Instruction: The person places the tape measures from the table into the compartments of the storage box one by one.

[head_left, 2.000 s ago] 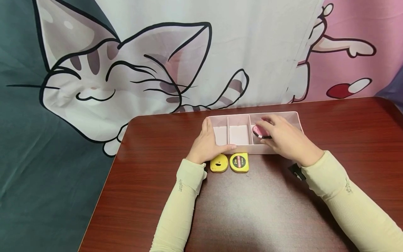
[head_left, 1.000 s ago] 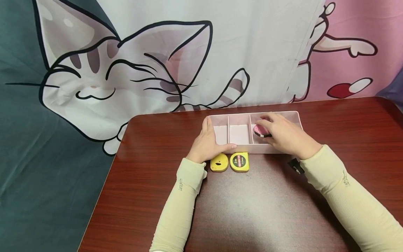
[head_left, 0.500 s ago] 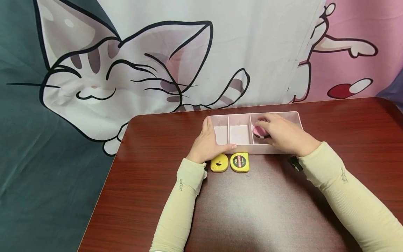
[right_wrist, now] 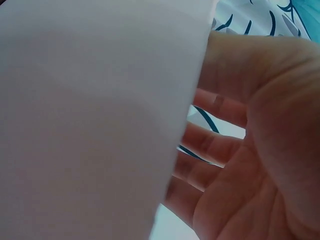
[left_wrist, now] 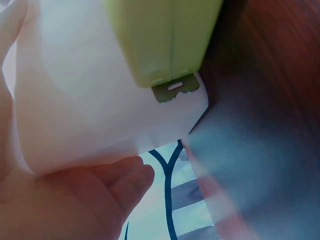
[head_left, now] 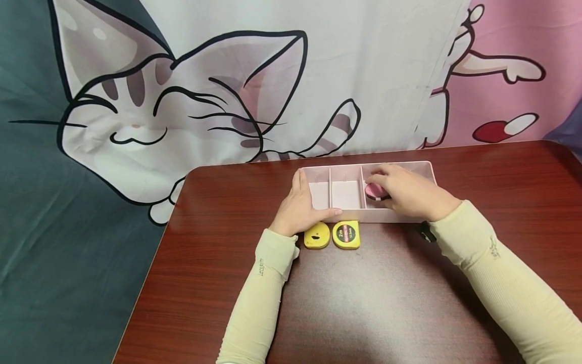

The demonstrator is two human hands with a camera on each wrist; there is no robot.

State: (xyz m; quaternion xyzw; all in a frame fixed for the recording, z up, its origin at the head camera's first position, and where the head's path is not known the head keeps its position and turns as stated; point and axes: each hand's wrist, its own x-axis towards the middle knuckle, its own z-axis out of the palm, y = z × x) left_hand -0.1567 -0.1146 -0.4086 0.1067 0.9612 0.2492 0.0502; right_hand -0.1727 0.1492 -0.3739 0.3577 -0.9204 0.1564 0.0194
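Centre-right, the right hand (head_left: 411,194) pinches a pink object (head_left: 375,190), probably light, best held sidewise; straight-fingered left hand (head_left: 296,210) touches the tray (head_left: 370,216).

"2m" on yellow tape measure (head_left: 346,234); lettering on left sleeve (head_left: 254,298), right sleeve (head_left: 509,278) unclear.

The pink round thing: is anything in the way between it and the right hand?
Nothing visible is: the right hand is holding the pink round thing. The box's thin divider is on the other side of it.
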